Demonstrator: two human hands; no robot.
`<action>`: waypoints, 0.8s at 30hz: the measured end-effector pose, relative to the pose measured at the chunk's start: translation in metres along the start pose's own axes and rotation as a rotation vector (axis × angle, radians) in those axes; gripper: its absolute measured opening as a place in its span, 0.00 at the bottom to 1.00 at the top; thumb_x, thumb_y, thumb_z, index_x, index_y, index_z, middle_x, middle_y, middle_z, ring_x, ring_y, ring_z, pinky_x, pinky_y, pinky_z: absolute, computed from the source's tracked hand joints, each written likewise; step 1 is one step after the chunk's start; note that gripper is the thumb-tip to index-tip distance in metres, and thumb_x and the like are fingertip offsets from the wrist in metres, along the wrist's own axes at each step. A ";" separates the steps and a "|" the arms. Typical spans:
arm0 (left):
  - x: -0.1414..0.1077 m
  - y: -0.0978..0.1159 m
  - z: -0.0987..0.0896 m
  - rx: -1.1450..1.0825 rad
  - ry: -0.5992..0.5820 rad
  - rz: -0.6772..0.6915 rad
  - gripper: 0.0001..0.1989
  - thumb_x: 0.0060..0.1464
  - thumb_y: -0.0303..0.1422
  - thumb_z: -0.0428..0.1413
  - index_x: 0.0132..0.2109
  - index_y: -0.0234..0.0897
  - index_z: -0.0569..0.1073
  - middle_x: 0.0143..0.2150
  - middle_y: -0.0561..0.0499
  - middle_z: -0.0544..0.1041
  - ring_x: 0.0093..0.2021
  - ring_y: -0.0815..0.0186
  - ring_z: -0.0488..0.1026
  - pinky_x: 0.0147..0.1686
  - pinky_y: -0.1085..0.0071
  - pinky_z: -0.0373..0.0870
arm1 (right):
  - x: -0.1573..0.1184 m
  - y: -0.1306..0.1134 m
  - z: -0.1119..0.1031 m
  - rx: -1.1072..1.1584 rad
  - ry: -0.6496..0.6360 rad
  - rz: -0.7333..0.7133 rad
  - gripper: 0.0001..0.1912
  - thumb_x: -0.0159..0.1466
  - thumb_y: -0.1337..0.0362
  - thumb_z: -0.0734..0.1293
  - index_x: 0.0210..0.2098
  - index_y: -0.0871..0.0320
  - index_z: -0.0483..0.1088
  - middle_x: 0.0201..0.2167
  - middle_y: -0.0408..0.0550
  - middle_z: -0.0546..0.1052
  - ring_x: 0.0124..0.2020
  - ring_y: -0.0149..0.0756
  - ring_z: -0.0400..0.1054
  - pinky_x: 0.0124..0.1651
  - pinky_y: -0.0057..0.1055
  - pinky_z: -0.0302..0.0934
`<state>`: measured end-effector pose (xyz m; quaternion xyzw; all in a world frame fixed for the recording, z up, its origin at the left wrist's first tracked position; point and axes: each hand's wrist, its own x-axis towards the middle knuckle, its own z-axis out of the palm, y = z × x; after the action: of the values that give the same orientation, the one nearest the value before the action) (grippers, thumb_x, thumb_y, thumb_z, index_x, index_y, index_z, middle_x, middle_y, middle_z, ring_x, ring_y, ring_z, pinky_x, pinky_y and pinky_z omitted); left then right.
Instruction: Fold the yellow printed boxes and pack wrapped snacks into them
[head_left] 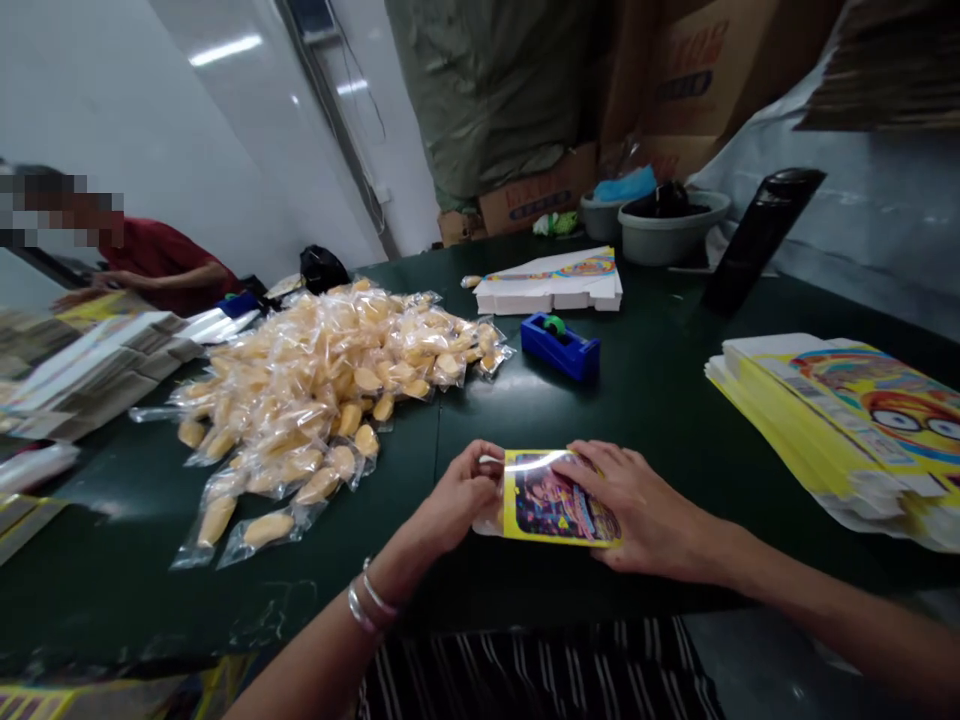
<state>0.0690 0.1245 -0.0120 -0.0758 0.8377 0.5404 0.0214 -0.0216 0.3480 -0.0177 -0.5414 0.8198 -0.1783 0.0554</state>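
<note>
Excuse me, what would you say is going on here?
The person's left hand holds one end of a small yellow box, the right hand the other, at a dark green table. Bagged tan pieces lie heaped to the left, a blue tape dispenser stands beyond the box, and yellow cartons are stacked at right.

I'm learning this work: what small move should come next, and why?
Probably the left hand should ease inward the pale part at the left end of the yellow box: it's right there, and the right hand holds the box. Flap or wrapping, I can't tell.
</note>
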 end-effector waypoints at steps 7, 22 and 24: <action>0.045 0.018 -0.058 0.391 0.205 0.113 0.06 0.53 0.27 0.52 0.37 0.36 0.73 0.30 0.51 0.75 0.33 0.63 0.74 0.35 0.68 0.70 | -0.007 0.016 0.008 0.033 -0.036 0.035 0.47 0.48 0.64 0.69 0.67 0.50 0.56 0.66 0.61 0.57 0.65 0.62 0.51 0.59 0.60 0.50; -0.006 -0.045 -0.087 0.769 0.159 0.384 0.12 0.52 0.22 0.54 0.43 0.39 0.72 0.55 0.46 0.75 0.60 0.57 0.66 0.59 0.56 0.65 | -0.018 0.028 0.008 0.000 0.007 0.067 0.46 0.49 0.64 0.70 0.66 0.51 0.57 0.65 0.62 0.60 0.63 0.62 0.55 0.58 0.61 0.53; -0.025 -0.043 -0.086 0.723 0.187 0.373 0.11 0.54 0.25 0.55 0.45 0.39 0.73 0.58 0.44 0.72 0.62 0.56 0.65 0.61 0.54 0.64 | -0.020 0.030 0.006 -0.021 0.000 0.061 0.45 0.49 0.63 0.70 0.66 0.53 0.58 0.64 0.62 0.60 0.63 0.62 0.55 0.58 0.59 0.54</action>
<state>0.1038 0.0318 -0.0121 0.0411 0.9712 0.1971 -0.1278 -0.0376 0.3754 -0.0362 -0.5168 0.8376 -0.1682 0.0551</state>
